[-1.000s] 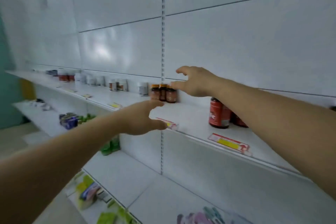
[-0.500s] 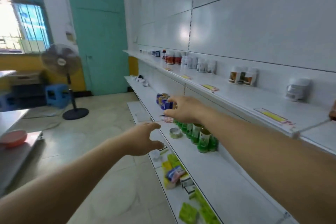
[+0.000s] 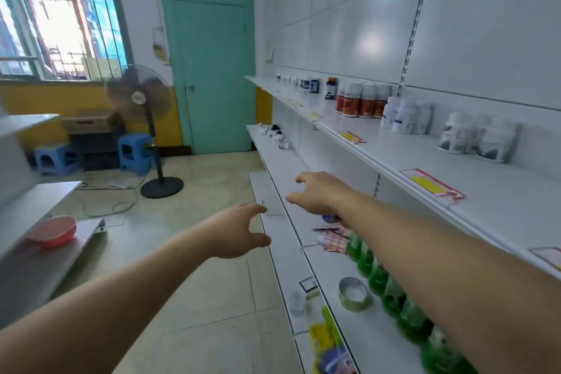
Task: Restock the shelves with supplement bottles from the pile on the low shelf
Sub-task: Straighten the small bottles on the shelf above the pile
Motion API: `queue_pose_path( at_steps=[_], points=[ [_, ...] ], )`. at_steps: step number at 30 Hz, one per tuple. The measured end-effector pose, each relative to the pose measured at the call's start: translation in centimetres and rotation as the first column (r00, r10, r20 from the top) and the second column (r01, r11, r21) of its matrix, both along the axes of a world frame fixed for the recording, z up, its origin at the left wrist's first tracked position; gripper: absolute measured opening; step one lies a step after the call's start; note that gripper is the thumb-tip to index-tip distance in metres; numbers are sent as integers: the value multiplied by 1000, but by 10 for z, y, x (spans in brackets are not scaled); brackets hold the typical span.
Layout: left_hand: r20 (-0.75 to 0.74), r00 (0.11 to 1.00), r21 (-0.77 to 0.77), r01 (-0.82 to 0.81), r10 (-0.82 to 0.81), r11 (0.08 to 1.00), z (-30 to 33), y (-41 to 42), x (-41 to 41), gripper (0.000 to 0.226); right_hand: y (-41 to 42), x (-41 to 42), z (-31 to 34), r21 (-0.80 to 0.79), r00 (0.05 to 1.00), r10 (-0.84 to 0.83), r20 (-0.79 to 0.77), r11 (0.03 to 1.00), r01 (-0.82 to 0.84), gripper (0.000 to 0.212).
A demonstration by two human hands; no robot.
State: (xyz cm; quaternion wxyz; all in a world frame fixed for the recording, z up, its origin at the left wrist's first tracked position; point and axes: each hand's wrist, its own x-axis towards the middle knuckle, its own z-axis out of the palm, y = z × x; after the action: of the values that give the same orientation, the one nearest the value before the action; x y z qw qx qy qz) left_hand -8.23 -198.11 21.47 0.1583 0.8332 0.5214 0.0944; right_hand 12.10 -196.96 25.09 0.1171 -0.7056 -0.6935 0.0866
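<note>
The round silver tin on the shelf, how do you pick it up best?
Grip the round silver tin by its low side wall, hand coming from above on the aisle side. It sits flat and open-topped, and the green bottles crowd its back.

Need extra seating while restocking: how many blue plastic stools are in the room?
2. One blue stool sits left under the window; the other blue stool stands beside the floor fan. More may be hidden out of view.
</note>
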Motion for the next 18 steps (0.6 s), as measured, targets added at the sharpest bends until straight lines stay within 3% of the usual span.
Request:
queue_pose_path(
  at_steps=[11, 18],
  points=[
    [34, 993, 3, 111, -111, 994, -5, 337, -24, 69, 324, -19, -6, 26, 995, -81, 57, 997, 79, 65],
    [-30, 975, -54, 217, -219, 975, -9, 533, -16, 69, 505, -15, -15, -7, 985, -171, -35, 985, 170, 66]
  ],
)
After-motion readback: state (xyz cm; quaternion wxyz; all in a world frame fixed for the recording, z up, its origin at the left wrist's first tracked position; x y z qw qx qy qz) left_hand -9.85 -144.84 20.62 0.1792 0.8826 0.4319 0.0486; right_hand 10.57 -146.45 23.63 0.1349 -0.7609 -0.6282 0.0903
